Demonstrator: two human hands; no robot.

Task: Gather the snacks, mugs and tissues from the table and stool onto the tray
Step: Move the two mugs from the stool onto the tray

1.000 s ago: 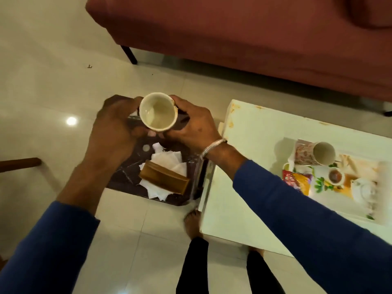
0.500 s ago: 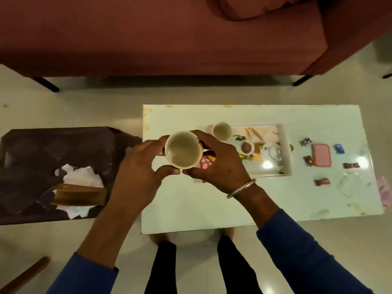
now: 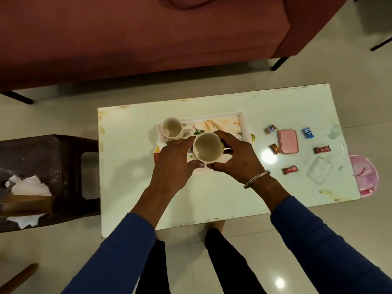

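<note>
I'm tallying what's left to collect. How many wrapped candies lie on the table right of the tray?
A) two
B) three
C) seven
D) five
D: five wrapped candies lie loose on the table around the pink box, right of the tray.
</note>
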